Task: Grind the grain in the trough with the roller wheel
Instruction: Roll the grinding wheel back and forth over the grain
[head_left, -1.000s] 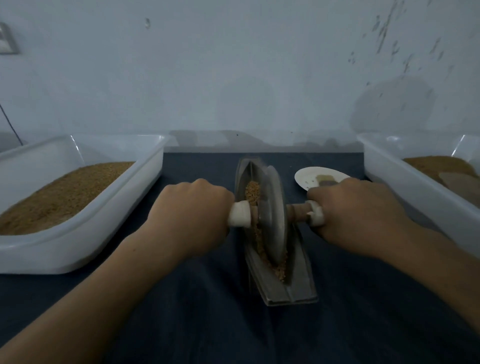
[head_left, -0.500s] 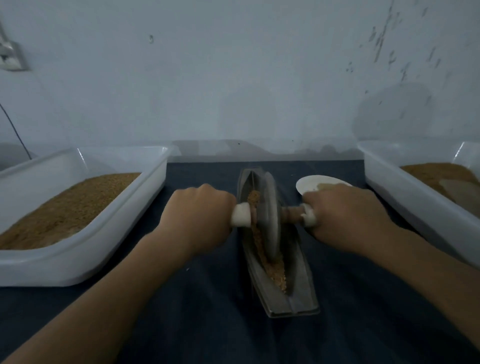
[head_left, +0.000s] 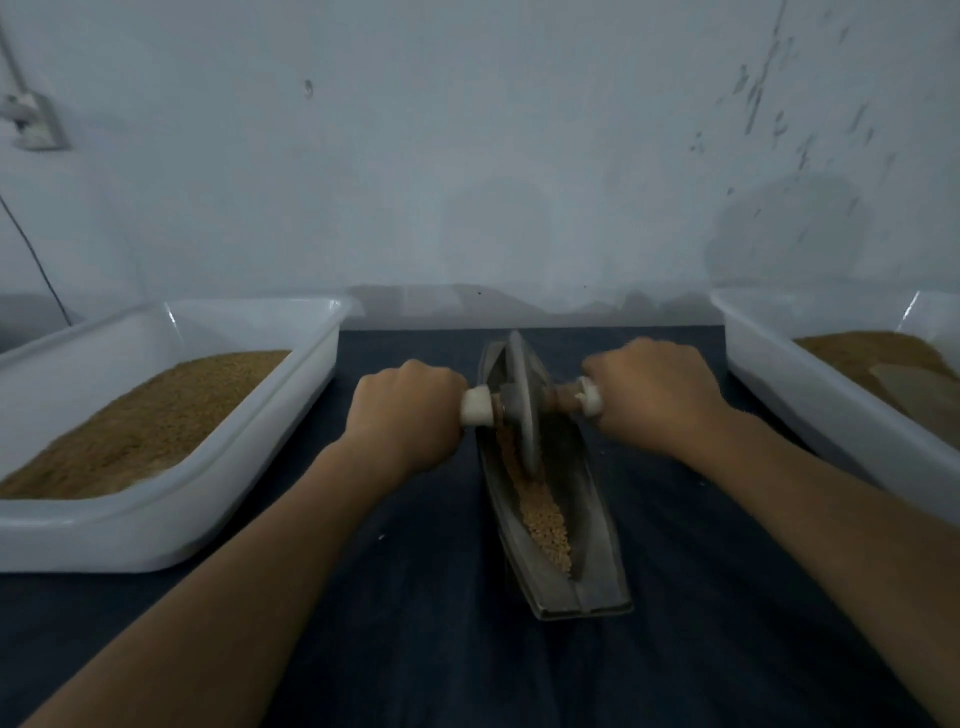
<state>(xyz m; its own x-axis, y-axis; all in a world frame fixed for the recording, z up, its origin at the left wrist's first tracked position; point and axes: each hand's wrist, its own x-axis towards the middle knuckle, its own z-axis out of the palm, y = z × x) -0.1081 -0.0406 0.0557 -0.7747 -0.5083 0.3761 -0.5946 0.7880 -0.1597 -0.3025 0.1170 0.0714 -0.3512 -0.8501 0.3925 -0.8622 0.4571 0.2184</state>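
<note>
A grey boat-shaped trough (head_left: 587, 582) lies lengthwise on the dark cloth, with a strip of tan grain (head_left: 543, 519) along its groove. The metal roller wheel (head_left: 522, 405) stands upright in the far half of the trough, on a wooden axle with white end collars. My left hand (head_left: 408, 421) grips the left handle and my right hand (head_left: 649, 395) grips the right handle, both with fingers curled over the axle. The handles themselves are hidden inside my fists.
A white plastic tub (head_left: 171, 514) of brown grain sits at the left. Another white tub (head_left: 831, 431) with brown meal stands at the right edge. A pale wall rises right behind the table. Dark cloth (head_left: 441, 649) covers the near table.
Both hands have pushed the wheel away from me along the trough, from its middle to its far half. More grain lies uncovered at the near end. The small white dish is now hidden behind my right hand.
</note>
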